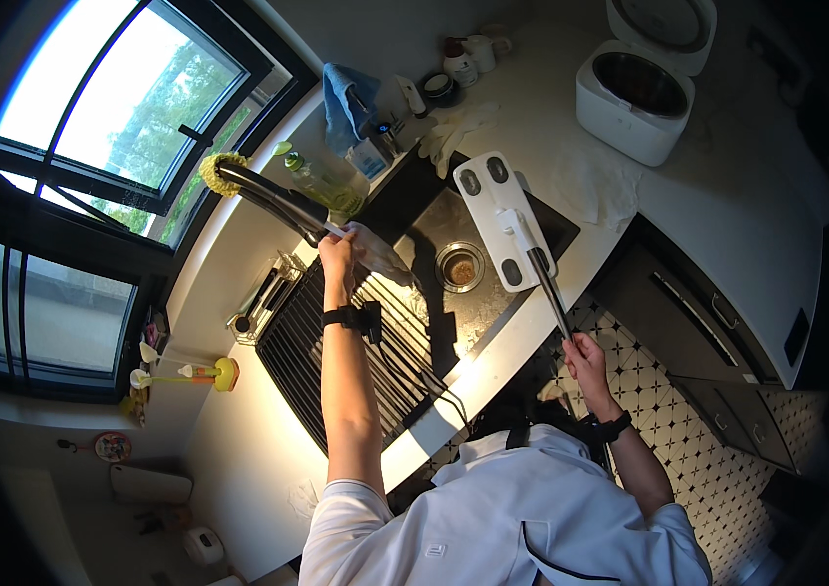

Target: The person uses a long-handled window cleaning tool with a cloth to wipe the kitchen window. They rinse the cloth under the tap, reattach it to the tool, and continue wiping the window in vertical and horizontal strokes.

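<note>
My right hand [587, 360] grips the dark pole of a white flat mop [488, 192], whose head, with several grey oval pads showing, is tilted over the right side of the sink [435, 214]. My left hand [339, 254] is at the end of the black faucet [275, 196], with a pale, translucent cloth or film [385, 258] at its fingers. Whether the fingers also hold the faucet's spout is too small to tell. Beneath my left forearm lies a black slatted drying rack [305, 344]. Brown bits lie in the sink drain [461, 268].
Dish soap bottle [323, 187], blue cloth [341, 99] and small containers stand behind the sink. Pale gloves [455, 132] lie at its back corner. An open white rice cooker [630, 102] is on the right counter. A wire caddy [268, 297] stands left of the rack.
</note>
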Available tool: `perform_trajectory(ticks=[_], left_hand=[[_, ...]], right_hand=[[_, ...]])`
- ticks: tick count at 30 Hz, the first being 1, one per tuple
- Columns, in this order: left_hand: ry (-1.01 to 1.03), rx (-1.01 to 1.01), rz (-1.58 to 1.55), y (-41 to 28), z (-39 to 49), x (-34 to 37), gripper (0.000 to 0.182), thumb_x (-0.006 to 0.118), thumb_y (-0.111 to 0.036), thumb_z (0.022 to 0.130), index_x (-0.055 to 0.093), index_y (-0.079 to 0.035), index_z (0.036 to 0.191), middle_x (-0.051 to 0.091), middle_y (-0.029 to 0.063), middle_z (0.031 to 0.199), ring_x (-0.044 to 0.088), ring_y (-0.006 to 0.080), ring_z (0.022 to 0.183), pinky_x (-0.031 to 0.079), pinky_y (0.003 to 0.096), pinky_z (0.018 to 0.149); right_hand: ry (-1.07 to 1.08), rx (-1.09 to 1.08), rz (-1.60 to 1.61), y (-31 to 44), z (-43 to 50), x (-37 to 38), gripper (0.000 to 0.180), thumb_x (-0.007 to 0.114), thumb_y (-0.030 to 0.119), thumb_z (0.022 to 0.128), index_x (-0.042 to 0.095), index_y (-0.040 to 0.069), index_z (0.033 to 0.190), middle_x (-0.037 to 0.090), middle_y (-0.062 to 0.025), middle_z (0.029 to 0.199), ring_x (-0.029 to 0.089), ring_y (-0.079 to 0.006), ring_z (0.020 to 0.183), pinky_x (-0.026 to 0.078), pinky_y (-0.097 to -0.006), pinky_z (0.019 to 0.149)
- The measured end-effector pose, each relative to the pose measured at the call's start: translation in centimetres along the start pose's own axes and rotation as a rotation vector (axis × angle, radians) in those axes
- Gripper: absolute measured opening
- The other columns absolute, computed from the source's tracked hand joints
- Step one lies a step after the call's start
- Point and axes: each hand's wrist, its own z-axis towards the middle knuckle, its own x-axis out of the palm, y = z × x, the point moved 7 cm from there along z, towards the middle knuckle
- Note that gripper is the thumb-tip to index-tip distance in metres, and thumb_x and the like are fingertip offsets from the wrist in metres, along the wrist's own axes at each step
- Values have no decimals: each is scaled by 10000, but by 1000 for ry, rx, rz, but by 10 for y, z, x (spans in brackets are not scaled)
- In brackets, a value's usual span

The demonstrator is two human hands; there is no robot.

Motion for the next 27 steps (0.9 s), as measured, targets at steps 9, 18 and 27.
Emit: perform_trajectory(ticks=[9,18,27], left_hand=[[-12,82,-188,-1,16,-8,198,583,8,873,632,-30,1061,639,40,799,612,167,635,569,310,629],[106,137,201,-10,8,10,387,555,53,769,623,5,1147,681,137,945,661,243,891,507,343,764],[-19,727,1138,-28,-24,21,45,621,-23,746,648,-27,782,661,222,825,605,455,925,492,523,789]], right_hand=[[7,-2,-5,0,3,-1,166,627,230,1008,602,66,1010,501,67,730,404,5,566,306,-169,483],[47,-18,-43,11,11,4,165,629,228,1006,602,66,1011,502,66,713,401,4,551,296,-170,476],[39,-73,-49,23,27,4,189,631,249,1006,610,63,1032,506,72,720,416,6,568,309,-168,485]])
